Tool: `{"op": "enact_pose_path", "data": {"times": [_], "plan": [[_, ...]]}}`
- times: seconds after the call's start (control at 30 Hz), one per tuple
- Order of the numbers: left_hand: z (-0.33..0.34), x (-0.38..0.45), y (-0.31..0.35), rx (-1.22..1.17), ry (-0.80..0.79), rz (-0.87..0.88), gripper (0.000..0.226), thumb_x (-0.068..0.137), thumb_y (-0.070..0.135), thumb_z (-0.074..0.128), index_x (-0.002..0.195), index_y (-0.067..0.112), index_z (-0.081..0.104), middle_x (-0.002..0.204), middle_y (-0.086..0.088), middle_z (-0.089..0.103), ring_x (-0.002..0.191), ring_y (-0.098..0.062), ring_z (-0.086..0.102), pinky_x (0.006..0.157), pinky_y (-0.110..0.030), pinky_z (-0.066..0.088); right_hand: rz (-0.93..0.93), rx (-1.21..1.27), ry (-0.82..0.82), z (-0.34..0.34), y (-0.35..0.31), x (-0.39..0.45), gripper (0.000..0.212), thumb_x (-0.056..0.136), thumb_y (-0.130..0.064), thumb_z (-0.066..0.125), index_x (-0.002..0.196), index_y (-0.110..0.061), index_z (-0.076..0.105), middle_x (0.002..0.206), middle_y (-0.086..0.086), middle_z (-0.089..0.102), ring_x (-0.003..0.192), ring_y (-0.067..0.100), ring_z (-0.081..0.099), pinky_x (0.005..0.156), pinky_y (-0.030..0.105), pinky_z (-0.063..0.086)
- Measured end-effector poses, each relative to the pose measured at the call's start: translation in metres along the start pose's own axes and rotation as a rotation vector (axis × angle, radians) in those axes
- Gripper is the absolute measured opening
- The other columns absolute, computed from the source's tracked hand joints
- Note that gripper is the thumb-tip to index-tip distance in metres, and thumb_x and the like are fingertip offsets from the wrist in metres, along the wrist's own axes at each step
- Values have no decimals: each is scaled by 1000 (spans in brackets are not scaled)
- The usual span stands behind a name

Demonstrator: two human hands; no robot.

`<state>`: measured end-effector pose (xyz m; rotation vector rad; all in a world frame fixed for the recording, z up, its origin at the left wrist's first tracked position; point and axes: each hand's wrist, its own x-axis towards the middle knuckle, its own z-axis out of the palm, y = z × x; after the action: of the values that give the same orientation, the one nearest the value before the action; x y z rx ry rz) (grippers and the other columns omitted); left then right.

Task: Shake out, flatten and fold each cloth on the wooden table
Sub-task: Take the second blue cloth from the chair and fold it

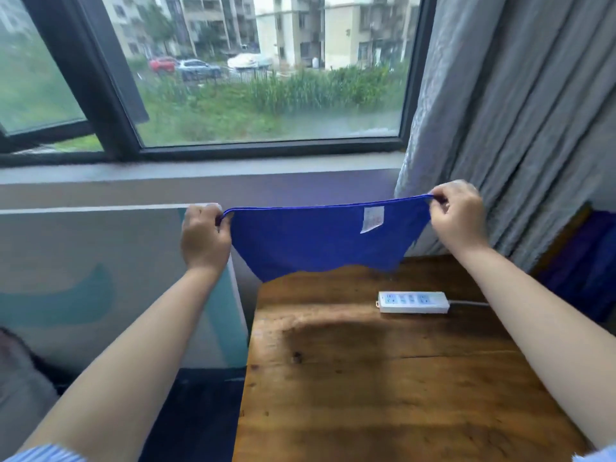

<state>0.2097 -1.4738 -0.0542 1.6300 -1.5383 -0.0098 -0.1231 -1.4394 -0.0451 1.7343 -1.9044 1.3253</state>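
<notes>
Both hands (pixel 205 236) (pixel 458 216) raised, pinching.

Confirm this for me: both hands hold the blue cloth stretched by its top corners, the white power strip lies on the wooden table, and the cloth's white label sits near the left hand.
Wrong on the label: the head view shows it near the right hand, not the left hand. The blue cloth, power strip and wooden table are as stated.

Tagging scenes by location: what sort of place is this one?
Most likely a room in a flat or home, by a ground-floor window facing parked cars and apartment blocks. Signs: the grey curtain, a wooden table with a power strip, and two hands holding a blue cloth.
</notes>
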Motion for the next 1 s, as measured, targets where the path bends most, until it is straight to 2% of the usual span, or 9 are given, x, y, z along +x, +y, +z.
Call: {"op": "enact_pose_path", "data": {"times": [0.07,0.17,0.2,0.33,0.43,0.7,0.8,0.9,1.0], "plan": [[-9,-2,17,-91,59,33,29,95,16,49,93,-11,58,105,-29,52,94,-38,51,74,-39,36,53,51,96,-9,-18,2,21,78,3,47,88,12,63,89,33,62,89,44,56,76,32,32],[-11,1,34,15,-91,92,33,98,21,39,94,-9,53,104,-28,54,93,-40,52,73,-40,38,59,32,-90,-9,-22,6,22,84,0,47,94,10,63,99,30,62,96,39,56,80,34,36],[-13,3,37,74,-126,91,33,98,23,38,96,-7,52,106,-27,54,95,-40,52,74,-40,38,99,48,-97,-11,-21,7,23,83,-1,47,95,9,63,100,29,63,97,38,57,80,34,38],[-22,8,41,77,-22,27,35,99,25,36,109,-5,52,116,-28,51,104,-42,51,79,-44,39,199,124,115,-27,-18,11,27,79,-4,45,94,9,63,98,30,64,94,39,58,81,35,39],[-16,8,40,100,-64,11,35,99,25,37,112,-4,52,119,-28,49,106,-42,50,82,-44,39,175,35,4,-26,-15,8,23,83,1,47,96,10,63,101,30,63,98,39,57,82,33,36],[28,-11,8,290,-271,-92,32,98,23,39,110,-1,56,123,-23,47,109,-41,50,84,-42,43,321,-164,-334,3,7,-16,23,86,-2,47,100,0,65,105,23,65,101,35,58,75,31,43],[41,-3,-1,177,-289,-209,31,97,22,40,109,-1,58,119,-24,52,109,-39,51,84,-39,43,392,-82,-376,21,12,-21,22,84,0,44,91,0,65,89,24,69,88,38,66,72,34,52],[47,10,-7,16,-236,-239,29,96,19,43,105,-3,59,113,-24,58,105,-37,53,83,-36,42,372,-42,-333,35,13,-16,22,84,0,45,90,2,66,88,26,69,86,40,65,79,48,53],[47,12,-16,-157,-216,-192,25,95,16,45,96,-3,60,87,-17,59,87,-34,51,75,-33,40,310,-10,-286,40,13,-12,20,85,0,47,92,4,65,92,25,68,88,39,63,81,44,52]]}}
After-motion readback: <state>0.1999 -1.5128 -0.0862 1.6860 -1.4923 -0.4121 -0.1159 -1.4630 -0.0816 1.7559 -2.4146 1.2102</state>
